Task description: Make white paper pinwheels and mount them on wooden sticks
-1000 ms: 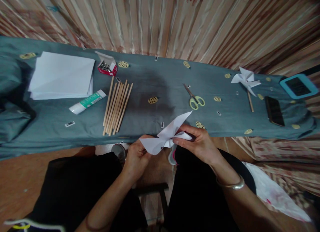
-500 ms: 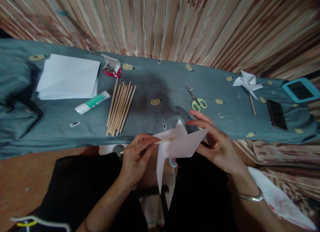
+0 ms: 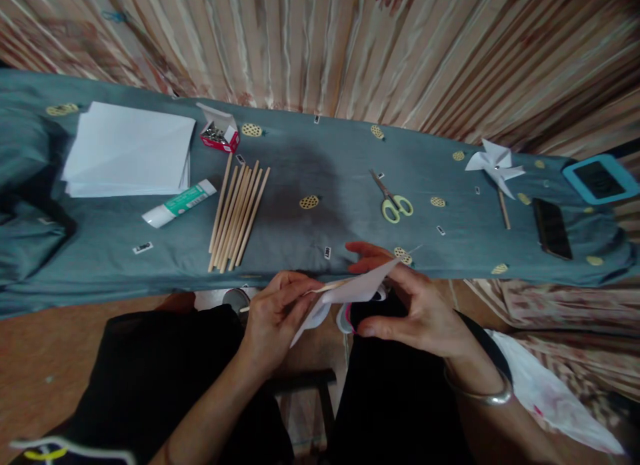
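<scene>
Just below the near edge of the worktop (image 3: 310, 251), over my lap, I have both hands on a folded white paper piece (image 3: 350, 291) in the head view, the only one I get. My left hand (image 3: 274, 318) is closed on a thin wooden stick (image 3: 320, 289), thumb and fingers pinching it so that its pale tip lies against the paper, with the other end poking out toward the left. My right hand (image 3: 417, 305) grips the paper from the other side, fingers spread above the sheet and thumb low; the paper sits between my two hands, tilted nearly edge-on to me, a flap hanging down under it. I take the scissors (image 3: 393, 199) with yellow-green handles as my landmark: they lie on the teal cloth just beyond my right hand. Left of the scissors lies a row of wooden sticks (image 3: 237, 215), and further left a green and white glue tube (image 3: 179, 203) beside a stack of white paper (image 3: 127, 151). A small red box of pins (image 3: 219, 133) stands open beyond the sticks. Right of the scissors a finished white pinwheel (image 3: 494, 166) lies on its stick, then a dark phone (image 3: 551, 228), and a blue-framed device (image 3: 600, 178) at the far right end.
</scene>
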`<state>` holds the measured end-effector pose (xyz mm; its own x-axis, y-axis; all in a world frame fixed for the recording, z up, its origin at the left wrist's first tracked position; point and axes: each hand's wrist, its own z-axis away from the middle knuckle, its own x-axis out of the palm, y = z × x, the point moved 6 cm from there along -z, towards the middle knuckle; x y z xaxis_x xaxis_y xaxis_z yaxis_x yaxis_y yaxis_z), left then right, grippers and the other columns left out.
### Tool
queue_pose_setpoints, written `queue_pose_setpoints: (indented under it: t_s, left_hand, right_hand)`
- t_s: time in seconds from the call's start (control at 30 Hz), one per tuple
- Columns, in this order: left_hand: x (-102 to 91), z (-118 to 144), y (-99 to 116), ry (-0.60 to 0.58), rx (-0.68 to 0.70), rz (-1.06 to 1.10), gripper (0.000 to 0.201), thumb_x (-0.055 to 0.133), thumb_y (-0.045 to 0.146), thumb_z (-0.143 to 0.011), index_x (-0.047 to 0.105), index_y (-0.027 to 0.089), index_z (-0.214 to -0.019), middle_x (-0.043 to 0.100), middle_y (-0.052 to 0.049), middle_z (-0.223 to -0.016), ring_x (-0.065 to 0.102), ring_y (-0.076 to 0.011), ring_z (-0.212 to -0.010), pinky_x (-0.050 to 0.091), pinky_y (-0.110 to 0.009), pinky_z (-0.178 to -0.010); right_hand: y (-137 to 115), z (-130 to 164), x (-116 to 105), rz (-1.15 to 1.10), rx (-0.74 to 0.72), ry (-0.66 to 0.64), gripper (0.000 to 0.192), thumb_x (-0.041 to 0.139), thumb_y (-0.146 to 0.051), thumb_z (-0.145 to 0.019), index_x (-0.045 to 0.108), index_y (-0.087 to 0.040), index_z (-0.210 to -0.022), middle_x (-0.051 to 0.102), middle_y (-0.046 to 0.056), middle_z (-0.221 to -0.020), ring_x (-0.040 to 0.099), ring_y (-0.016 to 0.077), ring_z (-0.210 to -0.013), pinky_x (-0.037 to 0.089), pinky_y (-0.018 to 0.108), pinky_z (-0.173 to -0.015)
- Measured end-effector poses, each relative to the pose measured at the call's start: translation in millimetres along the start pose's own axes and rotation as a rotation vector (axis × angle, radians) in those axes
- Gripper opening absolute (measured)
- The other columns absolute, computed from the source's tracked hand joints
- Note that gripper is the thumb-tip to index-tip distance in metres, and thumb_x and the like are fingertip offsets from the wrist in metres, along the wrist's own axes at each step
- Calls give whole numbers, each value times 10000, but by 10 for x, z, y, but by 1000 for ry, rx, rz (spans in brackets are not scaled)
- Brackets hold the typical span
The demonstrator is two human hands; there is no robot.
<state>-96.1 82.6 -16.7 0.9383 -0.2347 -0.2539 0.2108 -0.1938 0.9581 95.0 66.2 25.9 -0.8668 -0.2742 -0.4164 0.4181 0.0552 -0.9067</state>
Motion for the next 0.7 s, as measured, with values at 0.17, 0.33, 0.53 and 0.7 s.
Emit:
queue_pose_setpoints:
  t_s: [0.17,0.33,0.53,0.7]
  left_hand:
    - [31,2,1,-50,-18,19,163,604,159,-861,757,191,-910,685,-46,-814,649,-141,-750,532,-231,-661]
    - [44,24,-16,-35,42,-35,166,614,126,-855,748,200,-922,680,-35,-812,650,-136,-747,542,-234,-663]
    - [31,56,58,-8,210,-124,208,598,74,-862,715,178,-998,662,-35,-867,645,-117,-809,541,-209,-699]
    - [20,54,113,-5,281,-217,219,585,57,-868,692,156,-1031,649,-36,-882,636,-116,-834,542,-212,-733]
  right_hand:
    - [51,-37,85,-45,-4,108,160,693,-209,-809,652,-249,-959,617,50,-1312,620,227,-1151,559,348,-878]
    - [2,-78,102,18,-91,108,141,674,-109,-780,644,-236,-832,687,46,-1149,606,244,-1174,539,383,-896]
    - [-20,-61,98,98,-196,94,155,644,-112,-803,629,-249,-873,684,49,-1103,568,234,-1222,534,390,-921]
    - [-41,-28,103,282,-234,43,177,652,-145,-808,612,-235,-955,582,87,-1323,584,240,-1200,511,421,-978]
